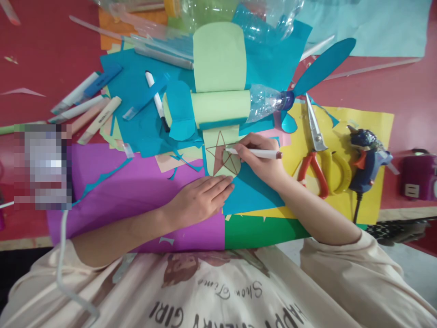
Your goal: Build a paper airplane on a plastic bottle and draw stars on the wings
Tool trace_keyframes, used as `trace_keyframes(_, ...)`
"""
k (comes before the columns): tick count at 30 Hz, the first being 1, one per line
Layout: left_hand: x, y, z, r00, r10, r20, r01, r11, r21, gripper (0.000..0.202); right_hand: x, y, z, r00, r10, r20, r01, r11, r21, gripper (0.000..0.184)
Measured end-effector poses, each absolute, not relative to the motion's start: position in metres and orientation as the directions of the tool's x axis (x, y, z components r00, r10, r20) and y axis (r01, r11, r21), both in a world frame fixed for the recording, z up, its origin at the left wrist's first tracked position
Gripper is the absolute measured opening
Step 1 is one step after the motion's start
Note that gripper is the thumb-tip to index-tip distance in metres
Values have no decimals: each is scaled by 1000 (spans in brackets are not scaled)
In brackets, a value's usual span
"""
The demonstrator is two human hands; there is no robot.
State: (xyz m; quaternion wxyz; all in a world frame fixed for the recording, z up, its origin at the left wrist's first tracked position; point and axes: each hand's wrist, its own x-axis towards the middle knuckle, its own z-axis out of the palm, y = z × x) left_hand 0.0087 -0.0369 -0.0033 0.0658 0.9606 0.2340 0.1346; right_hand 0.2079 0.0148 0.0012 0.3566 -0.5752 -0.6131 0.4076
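A model plane made from a clear plastic bottle (pixel 264 103) lies in front of me, its body wrapped in light green paper. Blue paper propeller blades (pixel 325 66) stick out at its purple cap. On its near light green wing (pixel 209 137) is a brown star outline (pixel 218 160), partly coloured in on the left. My right hand (pixel 261 159) is closed round a white marker (pixel 261 153) with a brown end, its tip on the star. My left hand (pixel 205 196) lies flat with fingers stretched out, fingertips at the wing's near edge, holding nothing.
Scissors with red and yellow handles (pixel 312 175) and a blue glue gun (pixel 367 159) lie on yellow paper (pixel 378 136) at right. Several markers (pixel 99 119) are at left, near a blurred-out device (pixel 44 166) with a cable. Clear bottles (pixel 211 13) lie at the back.
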Motion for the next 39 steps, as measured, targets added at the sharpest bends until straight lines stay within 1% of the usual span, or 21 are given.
trace_keyframes(6, 8, -37, -5, 860, 463, 216, 429, -884, 187, 29, 210, 13, 1, -185, 983, -5, 413, 73, -908, 24)
trace_keyframes(10, 9, -37, -4, 853, 466, 235, 431, -883, 187, 28, 210, 12, 0, -229, 973, -20, 413, 78, -907, 21)
trace_keyframes(13, 9, -37, -4, 851, 466, 243, 432, -884, 181, 28, 210, 13, 0, -215, 976, -21, 396, 68, -916, 21)
trace_keyframes(18, 8, -37, -4, 861, 462, 213, 433, -885, 172, 30, 209, 14, 2, -161, 987, -15, 356, 44, -934, 22)
trace_keyframes(23, 8, -37, -4, 858, 464, 220, 434, -884, 174, 29, 209, 14, 1, -184, 983, -10, 361, 58, -931, 23)
trace_keyframes(28, 8, -38, -5, 866, 457, 203, 430, -888, 163, 30, 210, 14, 0, -223, 975, -16, 370, 69, -926, 20)
trace_keyframes(31, 8, -38, -5, 862, 458, 217, 428, -887, 172, 30, 210, 14, 0, -235, 971, -32, 379, 62, -923, 19)
trace_keyframes(35, 8, -38, -5, 858, 460, 230, 426, -886, 185, 29, 210, 14, 0, -204, 978, -41, 368, 38, -929, 22)
trace_keyframes(39, 8, -37, -4, 858, 462, 222, 428, -884, 188, 29, 210, 15, 1, -176, 984, -40, 350, 25, -936, 21)
